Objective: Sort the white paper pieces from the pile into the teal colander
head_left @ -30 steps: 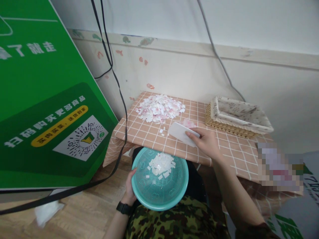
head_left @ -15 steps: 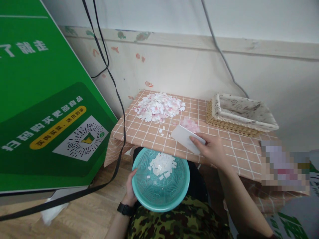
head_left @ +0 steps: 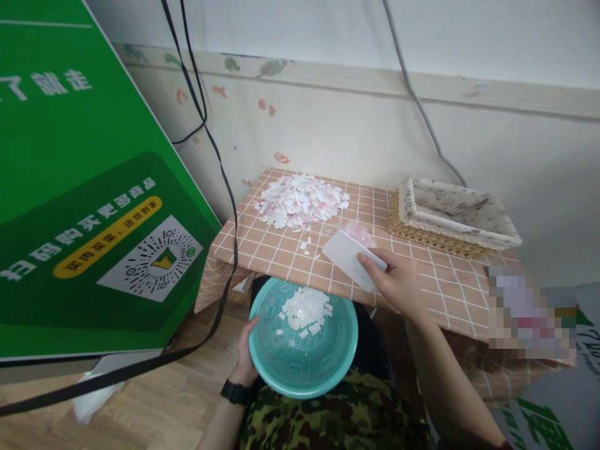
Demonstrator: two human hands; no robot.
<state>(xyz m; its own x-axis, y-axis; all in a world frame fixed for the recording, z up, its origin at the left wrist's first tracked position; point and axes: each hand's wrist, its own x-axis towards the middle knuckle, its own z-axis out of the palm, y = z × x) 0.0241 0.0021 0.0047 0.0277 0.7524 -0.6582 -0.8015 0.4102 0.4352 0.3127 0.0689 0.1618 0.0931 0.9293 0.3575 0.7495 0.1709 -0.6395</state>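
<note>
With my left hand [head_left: 246, 350] I grip the left rim of a turquoise plastic colander [head_left: 304, 369], held over my lap below the table edge. Small white pieces [head_left: 307, 307] lie in a heap inside it. My right hand [head_left: 396, 275] pinches a flat white card [head_left: 354, 259] just above the table's front edge, thumb on top. Partly behind the card sits a small pile of pink translucent pieces [head_left: 359, 232]. Farther back on the left is a larger heap of white and pink pieces [head_left: 300, 201]. A few loose white bits [head_left: 305, 245] lie between that heap and the card.
A brown checked cloth [head_left: 445, 287] covers the table. A cloth-lined wicker basket [head_left: 450, 215] stands at the back right, near a blurred-out item [head_left: 527, 312]. A green sign [head_left: 94, 187] leans at the left, with a black strap [head_left: 227, 290] hanging before it.
The view has shifted very slightly. Both hands, the card and the colander stay almost where they were.
</note>
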